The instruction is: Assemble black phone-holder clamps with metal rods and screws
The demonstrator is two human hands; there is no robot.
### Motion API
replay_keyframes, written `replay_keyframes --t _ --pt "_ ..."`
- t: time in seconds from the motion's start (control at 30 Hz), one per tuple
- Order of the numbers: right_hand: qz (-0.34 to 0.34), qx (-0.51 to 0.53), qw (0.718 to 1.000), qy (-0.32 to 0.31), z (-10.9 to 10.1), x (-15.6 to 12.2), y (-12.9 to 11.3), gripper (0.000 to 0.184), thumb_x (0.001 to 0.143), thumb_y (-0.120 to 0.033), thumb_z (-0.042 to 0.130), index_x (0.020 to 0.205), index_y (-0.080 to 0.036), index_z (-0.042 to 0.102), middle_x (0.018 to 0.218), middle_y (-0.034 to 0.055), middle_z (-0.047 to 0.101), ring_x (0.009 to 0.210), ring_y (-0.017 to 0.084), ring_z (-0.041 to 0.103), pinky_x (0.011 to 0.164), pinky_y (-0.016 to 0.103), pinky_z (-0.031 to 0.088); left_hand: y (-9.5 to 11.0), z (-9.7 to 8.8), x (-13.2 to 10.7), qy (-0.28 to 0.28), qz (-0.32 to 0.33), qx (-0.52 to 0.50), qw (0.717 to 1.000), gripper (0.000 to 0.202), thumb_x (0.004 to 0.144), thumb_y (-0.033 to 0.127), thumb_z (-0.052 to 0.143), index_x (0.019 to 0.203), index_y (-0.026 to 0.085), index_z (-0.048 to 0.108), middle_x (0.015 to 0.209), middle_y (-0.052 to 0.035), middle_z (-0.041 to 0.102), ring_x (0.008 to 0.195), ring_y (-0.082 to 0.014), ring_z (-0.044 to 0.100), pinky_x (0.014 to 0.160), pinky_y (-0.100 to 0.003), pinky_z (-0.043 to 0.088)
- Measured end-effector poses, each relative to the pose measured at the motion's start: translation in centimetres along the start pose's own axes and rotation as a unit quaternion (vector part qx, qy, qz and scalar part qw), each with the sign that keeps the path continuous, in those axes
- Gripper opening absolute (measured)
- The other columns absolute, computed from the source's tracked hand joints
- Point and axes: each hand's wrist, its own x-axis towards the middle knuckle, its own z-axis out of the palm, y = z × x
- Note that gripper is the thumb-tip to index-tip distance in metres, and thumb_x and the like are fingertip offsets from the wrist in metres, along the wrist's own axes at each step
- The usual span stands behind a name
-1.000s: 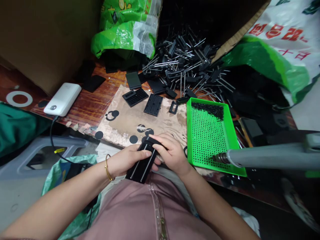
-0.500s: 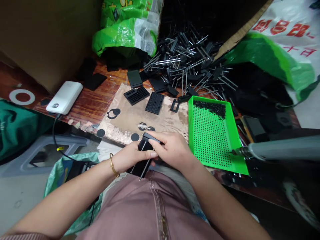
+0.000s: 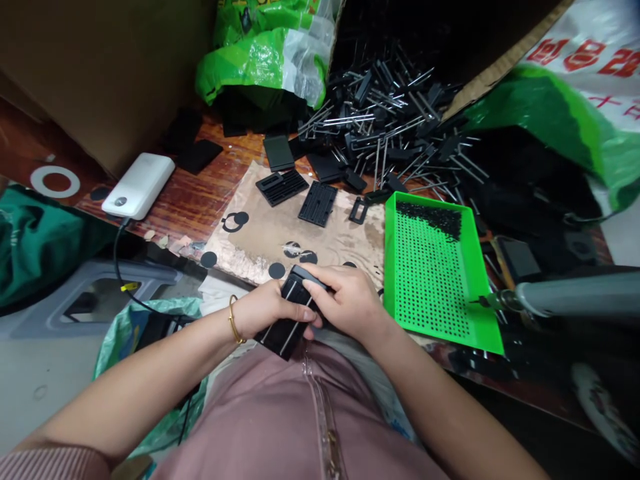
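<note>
My L hand (image 3: 265, 310) and R hand (image 3: 347, 300) are both closed on a black plastic block w/ 2 metal rods (image 3: 280, 335), held just above my lap, near the front edge of a tan sheet (image 3: 330, 240). Grip's narrow: L thumb lies across the block's face, R fingers wrap its top end. Can't tell what's under my palms.

Progress, as far as I can judge: only this 1 block is in hand. Black slotted plates (image 3: 317, 203) lie loose on the sheet, and a big heap of black parts w/ metal pins (image 3: 385, 113) sits behind. The green perforated tray (image 3: 430, 201), just right of my R hand, has small black bits (image 3: 430, 220) along its far end only; most of its floor looks bare, so lots seems left.

Vs 1 s ago: block's about the same in my grip, whole view's shifted a bit, and the tip of the grey tool (image 3: 575, 297) has gone from well over the tray to near its R edge.
</note>
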Motion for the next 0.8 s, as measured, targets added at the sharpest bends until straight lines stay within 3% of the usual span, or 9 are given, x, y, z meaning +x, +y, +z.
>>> replay_keyframes --t 0.1,0.3,0.4,0.57,0.8 --pt "-0.008 0.048 0.999 0.001 0.1 -0.1 0.5 0.031 0.089 -0.025 0.048 0.113 -0.02 0.067 0.102 0.0066 0.072 0.089 0.02 0.067 0.081 0.032 0.051 -0.1 -0.2 0.0 -0.033 0.001 -0.036 0.999 0.025 0.061 0.024 0.08 0.077 0.01 0.067 0.073 -0.0065 0.071 0.058 -0.0152 0.067 0.054 -0.023 0.053" --pt "0.076 0.179 0.978 -0.069 -0.2 0.1 1.2 0.038 0.094 -0.033 0.038 0.122 -0.022 0.061 0.112 0.004 0.069 0.096 0.019 0.066 0.084 0.034 0.052 0.0 0.1 0.1 -0.03 -0.005 -0.074 0.997 0.032 0.064 0.034 0.079 0.082 0.011 0.065 0.075 -0.0071 0.071 0.059 -0.0164 0.067 0.053 -0.025 0.053" --pt "0.066 0.186 0.978 -0.066 -0.1 0.2 1.3 0.038 0.094 -0.033 0.039 0.123 -0.02 0.06 0.115 0.0059 0.068 0.102 0.02 0.064 0.089 0.036 0.05 0.0 0.2 0.1 -0.006 -0.007 -0.056 0.998 0.034 0.068 0.04 0.076 0.08 0.011 0.065 0.073 -0.0077 0.071 0.056 -0.0159 0.066 0.051 -0.025 0.052" --pt "0.036 0.17 0.983 -0.058 0.3 0.3 1.3 0.039 0.093 -0.029 0.038 0.122 -0.016 0.06 0.117 0.0089 0.067 0.105 0.019 0.063 0.092 0.036 0.049 0.0 0.4 0.0 0.026 -0.009 -0.043 0.999 0.031 0.064 0.033 0.079 0.082 0.012 0.064 0.071 -0.0055 0.07 0.055 -0.0153 0.065 0.051 -0.026 0.052" --pt "0.031 0.15 0.987 -0.038 0.4 0.3 1.6 0.037 0.092 -0.028 0.038 0.119 -0.021 0.063 0.108 0.0062 0.07 0.097 0.019 0.066 0.085 0.035 0.052 0.1 0.0 0.1 -0.01 -0.004 -0.048 0.999 0.034 0.065 0.035 0.079 0.086 0.012 0.064 0.073 -0.0075 0.071 0.059 -0.0163 0.066 0.054 -0.026 0.053"
